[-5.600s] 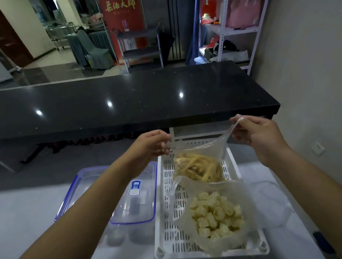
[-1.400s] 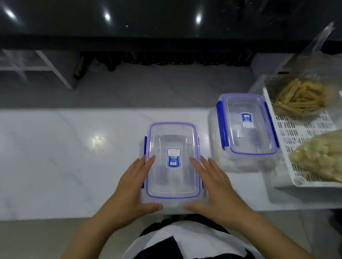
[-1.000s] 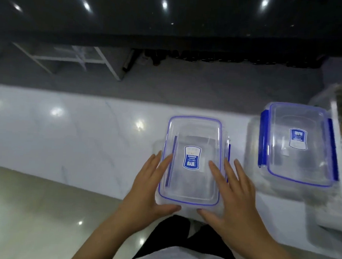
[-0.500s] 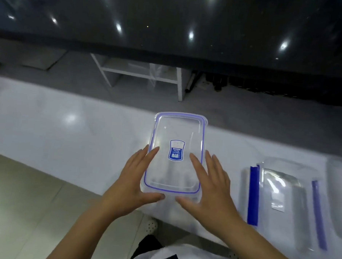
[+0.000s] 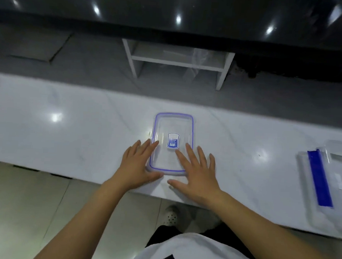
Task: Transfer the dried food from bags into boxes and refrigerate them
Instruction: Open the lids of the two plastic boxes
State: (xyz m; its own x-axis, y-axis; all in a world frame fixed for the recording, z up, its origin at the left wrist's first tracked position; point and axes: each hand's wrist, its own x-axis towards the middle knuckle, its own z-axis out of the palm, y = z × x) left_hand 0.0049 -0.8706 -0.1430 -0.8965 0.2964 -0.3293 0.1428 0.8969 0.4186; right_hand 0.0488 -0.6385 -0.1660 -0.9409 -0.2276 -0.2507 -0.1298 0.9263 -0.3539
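Observation:
A clear lid (image 5: 173, 129) with a blue rim and a blue label lies flat on the white marble counter (image 5: 67, 124). My left hand (image 5: 138, 165) rests spread at its left near corner, with the thumb against the near edge. My right hand (image 5: 197, 170) lies flat at its right side, index finger on the lid and the other fingers on the counter. Neither hand grips it. At the far right stands an open clear box (image 5: 320, 176) with blue clasps, partly cut off by the frame. The food bags are out of view.
Beyond the counter is a grey floor strip with a white open shelf unit (image 5: 177, 60). A glossy black counter (image 5: 172, 14) runs across the top. The white counter's near edge runs just behind my wrists, with tiled floor below.
The lid came off the box and moved left along the counter in both hands. It now lies flat, and my hands have flattened over it. The view swung left, leaving the tray and bags out of view.

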